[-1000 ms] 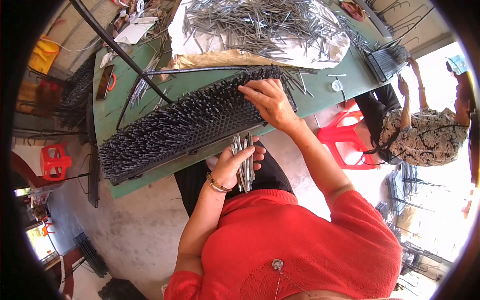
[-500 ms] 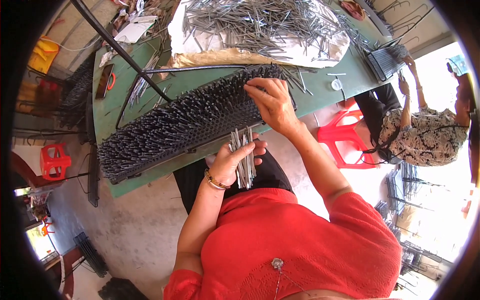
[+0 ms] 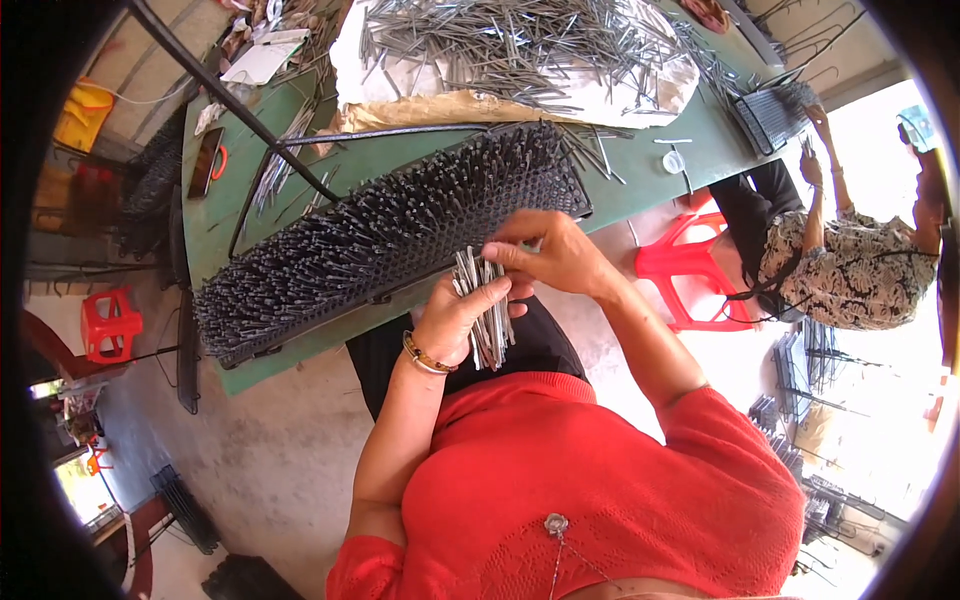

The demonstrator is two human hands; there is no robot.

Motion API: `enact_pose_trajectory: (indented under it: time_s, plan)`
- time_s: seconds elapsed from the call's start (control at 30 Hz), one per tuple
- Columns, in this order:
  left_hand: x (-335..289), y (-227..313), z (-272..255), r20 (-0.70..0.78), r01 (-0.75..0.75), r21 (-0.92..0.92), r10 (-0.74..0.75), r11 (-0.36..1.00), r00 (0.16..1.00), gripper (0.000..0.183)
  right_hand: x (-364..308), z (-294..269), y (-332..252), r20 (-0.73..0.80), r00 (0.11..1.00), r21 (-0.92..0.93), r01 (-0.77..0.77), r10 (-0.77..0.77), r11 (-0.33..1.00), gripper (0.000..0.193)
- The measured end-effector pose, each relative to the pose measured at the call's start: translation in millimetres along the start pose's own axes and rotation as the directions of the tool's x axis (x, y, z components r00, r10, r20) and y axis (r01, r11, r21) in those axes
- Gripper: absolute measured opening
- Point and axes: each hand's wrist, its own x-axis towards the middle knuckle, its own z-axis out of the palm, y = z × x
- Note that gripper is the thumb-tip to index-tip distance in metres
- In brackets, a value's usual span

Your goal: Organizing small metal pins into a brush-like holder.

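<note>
My left hand [image 3: 450,315] is closed round a bundle of thin grey metal rods [image 3: 492,335], held upright above my lap. The fingertips of my right hand [image 3: 560,258] are at the upper ends of these rods, with thumb and forefinger bent toward them; whether one rod is pinched apart from the rest is hard to see. Just beyond both hands a long black holder [image 3: 480,230] with a mesh of small holes lies slantwise along the table edge. Dark rods stand packed over most of it, and bare holes show along its near right side.
A heap of loose rods [image 3: 520,50] lies on a white sheet on the green table [image 3: 640,160]. A black metal bar [image 3: 215,85] slants across the left. A phone [image 3: 205,160] and a small clear cup [image 3: 673,161] are on the table. At right a co-worker [image 3: 840,265] works by a red stool [image 3: 680,260].
My right hand has come down from the right end of the holder to the rods in my left hand. The left hand has hardly moved.
</note>
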Motion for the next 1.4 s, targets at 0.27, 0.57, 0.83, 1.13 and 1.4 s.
enact_pose_trajectory:
  time_s: [0.27,0.57,0.83,1.13,1.4]
  plan:
    - [4,-9,8,0.023,0.065,0.009,-0.065,0.998,0.998,0.029,-4,-13,7,0.001,0.949,0.337,-0.298,0.317,0.893,0.025]
    - [12,-13,7,-0.015,0.123,-0.025,-0.123,0.992,0.992,0.028,29,-54,2,-0.372,0.923,0.155,-0.04,0.096,0.987,0.022]
    - [10,-18,6,-0.034,0.193,-0.021,-0.193,0.981,0.981,0.026,50,-56,23,-0.356,0.913,-0.166,0.147,-0.199,0.975,0.017]
    - [7,-22,3,-0.035,0.202,-0.043,-0.204,0.978,0.978,0.027,48,-49,18,-0.341,0.891,-0.234,0.227,-0.299,0.945,0.017]
    - [6,-24,1,-0.054,0.207,-0.034,-0.209,0.978,0.976,0.025,44,-49,17,-0.215,0.872,-0.357,0.348,-0.439,0.867,0.016]
